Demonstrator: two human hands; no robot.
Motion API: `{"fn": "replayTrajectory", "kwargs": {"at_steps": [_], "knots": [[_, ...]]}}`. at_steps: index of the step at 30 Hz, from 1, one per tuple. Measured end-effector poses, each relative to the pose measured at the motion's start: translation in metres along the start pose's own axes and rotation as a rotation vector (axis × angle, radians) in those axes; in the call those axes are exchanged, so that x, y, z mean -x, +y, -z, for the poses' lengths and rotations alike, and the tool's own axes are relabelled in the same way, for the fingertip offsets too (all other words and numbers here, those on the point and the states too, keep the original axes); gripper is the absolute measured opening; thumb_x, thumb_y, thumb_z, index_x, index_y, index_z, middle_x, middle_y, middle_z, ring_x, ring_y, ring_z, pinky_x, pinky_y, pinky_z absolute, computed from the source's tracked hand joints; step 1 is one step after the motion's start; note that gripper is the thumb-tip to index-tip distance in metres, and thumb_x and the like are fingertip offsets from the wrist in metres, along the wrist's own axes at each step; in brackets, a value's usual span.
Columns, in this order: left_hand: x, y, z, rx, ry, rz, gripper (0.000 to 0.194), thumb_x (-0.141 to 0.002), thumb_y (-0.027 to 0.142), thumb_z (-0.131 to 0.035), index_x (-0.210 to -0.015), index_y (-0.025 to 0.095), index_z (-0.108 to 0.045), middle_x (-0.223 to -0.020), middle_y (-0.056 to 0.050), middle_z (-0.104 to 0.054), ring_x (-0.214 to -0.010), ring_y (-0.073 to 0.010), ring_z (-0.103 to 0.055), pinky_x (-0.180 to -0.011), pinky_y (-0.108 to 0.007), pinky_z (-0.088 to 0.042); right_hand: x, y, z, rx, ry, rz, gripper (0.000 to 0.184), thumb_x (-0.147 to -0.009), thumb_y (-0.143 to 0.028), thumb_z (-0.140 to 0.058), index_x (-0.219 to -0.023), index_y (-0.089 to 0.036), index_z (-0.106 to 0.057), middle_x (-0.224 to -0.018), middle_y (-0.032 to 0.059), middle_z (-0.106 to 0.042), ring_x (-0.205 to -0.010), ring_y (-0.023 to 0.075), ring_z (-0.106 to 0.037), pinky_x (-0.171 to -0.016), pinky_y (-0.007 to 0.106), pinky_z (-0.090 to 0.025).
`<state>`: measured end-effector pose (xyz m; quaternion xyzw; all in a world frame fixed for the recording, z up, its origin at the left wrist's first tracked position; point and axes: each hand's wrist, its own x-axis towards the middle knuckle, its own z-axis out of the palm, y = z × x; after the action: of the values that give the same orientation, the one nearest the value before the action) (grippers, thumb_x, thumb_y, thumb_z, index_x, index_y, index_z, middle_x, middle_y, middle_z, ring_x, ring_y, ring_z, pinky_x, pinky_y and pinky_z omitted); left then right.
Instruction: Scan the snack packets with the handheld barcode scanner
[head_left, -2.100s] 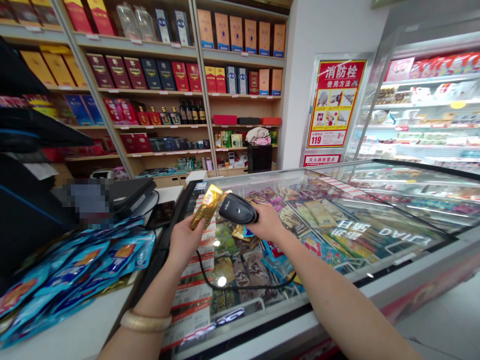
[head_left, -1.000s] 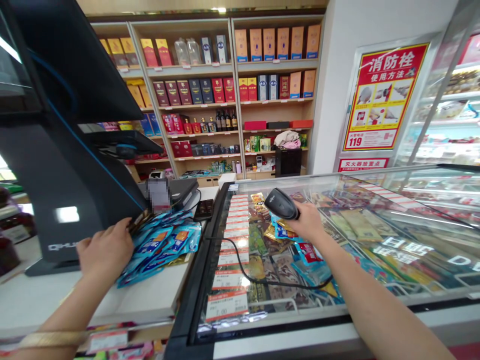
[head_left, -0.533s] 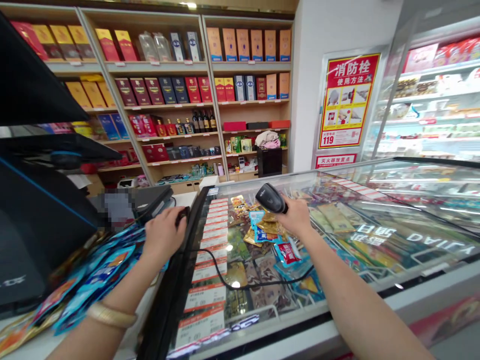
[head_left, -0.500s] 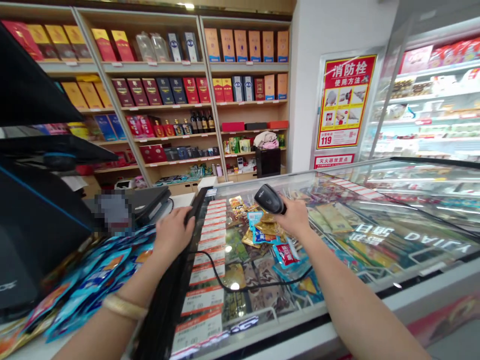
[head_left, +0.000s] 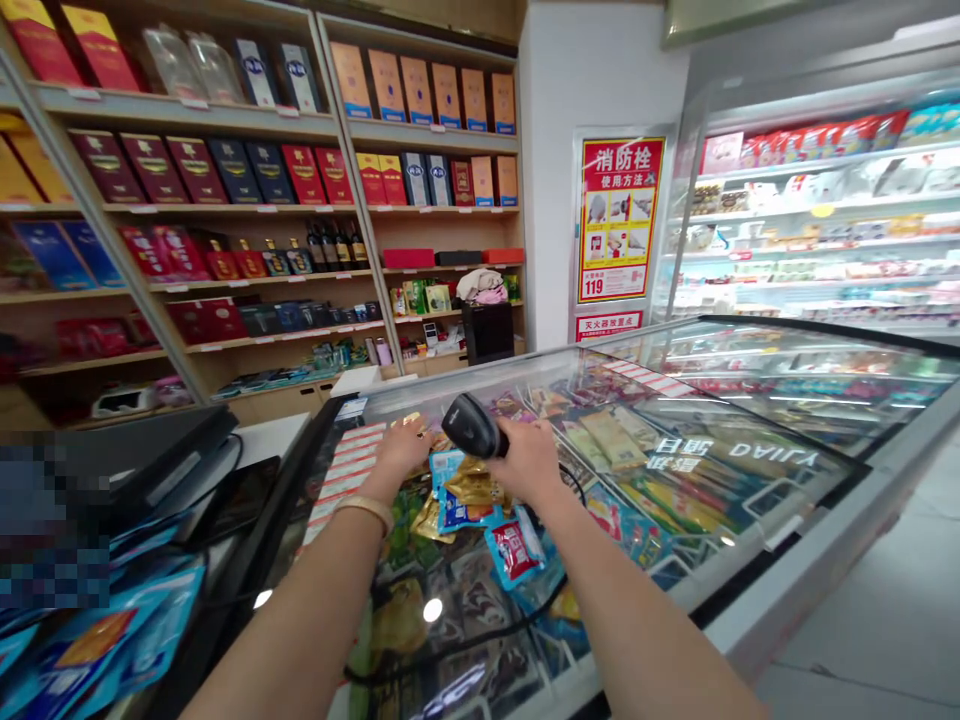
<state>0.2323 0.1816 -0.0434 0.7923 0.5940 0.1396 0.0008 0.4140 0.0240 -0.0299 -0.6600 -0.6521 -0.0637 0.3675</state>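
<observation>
My right hand [head_left: 531,455] is wrapped round the handle of a black barcode scanner [head_left: 471,425], raised above the glass lid of a chest freezer [head_left: 480,372]. Just left of the scanner, my left hand [head_left: 403,450] has its fingers closed on a small gold packet [head_left: 410,419], mostly covered by the fingers. Beneath the scanner lie several gold packets [head_left: 474,484] and blue packets on the glass. A blue packet with a red label [head_left: 514,549] lies nearer me. The scanner's black cable [head_left: 457,650] loops over the lid.
At left, a counter bears a pile of blue packets [head_left: 112,640], a phone [head_left: 232,500] and a flat black device [head_left: 161,455]. Shelves of boxes and bottles [head_left: 262,270] stand behind. A lit open fridge [head_left: 810,220] is at right.
My left hand set a gold packet down, went to the counter pile, then moved right over the freezer. My right hand keeps hold of the scanner. The view has turned right.
</observation>
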Motion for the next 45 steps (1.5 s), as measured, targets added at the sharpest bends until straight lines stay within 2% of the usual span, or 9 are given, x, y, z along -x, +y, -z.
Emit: {"fn": "replayTrajectory", "kwargs": {"at_steps": [3,7,16,21,26,29,31,35,45], "knots": [[-0.004,0.001,-0.007,-0.005,-0.061,-0.052,0.04,-0.088,0.036,-0.045,-0.118,0.023,-0.069,-0.114,-0.011,-0.072,-0.121,-0.0257,-0.058,-0.097,-0.032,-0.043,0.0,-0.001,0.0,-0.009,-0.004,-0.001,0.025,-0.076,-0.037,-0.069,-0.097,-0.024,-0.067,-0.092,0.0041,-0.074,-0.092,0.0226,-0.066,-0.081,0.032,-0.032],[0.014,-0.008,-0.006,-0.023,-0.098,-0.071,0.042,-0.091,0.035,-0.04,-0.119,0.023,-0.07,-0.115,-0.012,-0.071,-0.115,-0.0263,-0.062,-0.094,-0.033,-0.045,0.001,-0.004,-0.002,-0.033,-0.008,0.025,0.029,-0.076,-0.041,-0.069,-0.101,-0.027,-0.067,-0.094,0.0022,-0.075,-0.094,0.0222,-0.066,-0.081,0.033,-0.031],[0.112,-0.035,0.034,-0.09,-0.134,-0.051,0.04,-0.088,0.023,-0.045,-0.122,0.02,-0.067,-0.116,-0.014,-0.071,-0.105,-0.0261,-0.067,-0.09,-0.034,-0.047,0.005,-0.013,-0.005,-0.015,-0.049,0.061,0.02,-0.074,-0.034,-0.066,-0.092,-0.024,-0.067,-0.088,0.0029,-0.075,-0.09,0.0229,-0.066,-0.081,0.032,-0.031],[0.149,-0.05,0.05,-0.027,-0.071,0.027,0.061,-0.079,0.007,-0.046,-0.139,0.017,-0.051,-0.116,-0.014,-0.071,-0.102,-0.0218,-0.068,-0.087,-0.028,-0.048,0.009,-0.021,-0.003,-0.026,-0.079,0.089,0.024,-0.074,-0.038,-0.068,-0.094,-0.024,-0.069,-0.091,0.0036,-0.075,-0.09,0.0235,-0.066,-0.081,0.032,-0.032],[0.156,-0.068,0.055,0.213,0.147,0.19,0.043,-0.081,0.015,-0.049,-0.121,0.017,-0.064,-0.104,-0.011,-0.075,-0.094,-0.0236,-0.07,-0.081,-0.028,-0.051,0.011,-0.028,-0.002,-0.028,-0.08,0.11,0.021,-0.074,-0.036,-0.068,-0.091,-0.024,-0.069,-0.089,0.0043,-0.075,-0.089,0.0241,-0.067,-0.081,0.032,-0.034],[0.156,-0.076,0.053,0.551,0.338,0.292,0.037,-0.078,0.024,-0.055,-0.113,0.015,-0.066,-0.1,-0.01,-0.075,-0.088,-0.0229,-0.071,-0.074,-0.027,-0.053,0.012,-0.03,-0.004,-0.055,-0.06,0.142,0.02,-0.072,-0.033,-0.068,-0.089,-0.023,-0.068,-0.086,0.0042,-0.075,-0.087,0.0239,-0.067,-0.08,0.031,-0.034],[0.156,-0.079,0.051,0.8,0.403,0.315,0.041,-0.075,0.031,-0.06,-0.111,0.014,-0.066,-0.1,-0.01,-0.075,-0.084,-0.0223,-0.071,-0.069,-0.027,-0.054,0.013,-0.03,-0.006,-0.091,-0.038,0.182,0.017,-0.071,-0.031,-0.068,-0.086,-0.022,-0.067,-0.084,0.0037,-0.074,-0.085,0.023,-0.066,-0.079,0.031,-0.034],[0.157,-0.08,0.048,1.061,0.423,0.331,0.046,-0.063,0.033,-0.068,-0.105,0.014,-0.068,-0.093,-0.008,-0.075,-0.076,-0.0204,-0.069,-0.061,-0.026,-0.054,0.015,-0.034,-0.008,-0.188,-0.036,0.285,0.015,-0.071,-0.031,-0.067,-0.083,-0.021,-0.065,-0.082,0.0027,-0.074,-0.082,0.0209,-0.066,-0.079,0.03,-0.034],[0.159,-0.073,0.052,1.108,0.469,0.311,0.047,-0.057,0.031,-0.07,-0.101,0.016,-0.068,-0.09,-0.007,-0.074,-0.075,-0.0196,-0.069,-0.063,-0.026,-0.055,0.023,-0.049,-0.007,-0.274,-0.148,0.399,0.016,-0.071,-0.032,-0.067,-0.083,-0.022,-0.066,-0.076,0.0009,-0.073,-0.077,0.0206,-0.066,-0.073,0.028,-0.035]]}}
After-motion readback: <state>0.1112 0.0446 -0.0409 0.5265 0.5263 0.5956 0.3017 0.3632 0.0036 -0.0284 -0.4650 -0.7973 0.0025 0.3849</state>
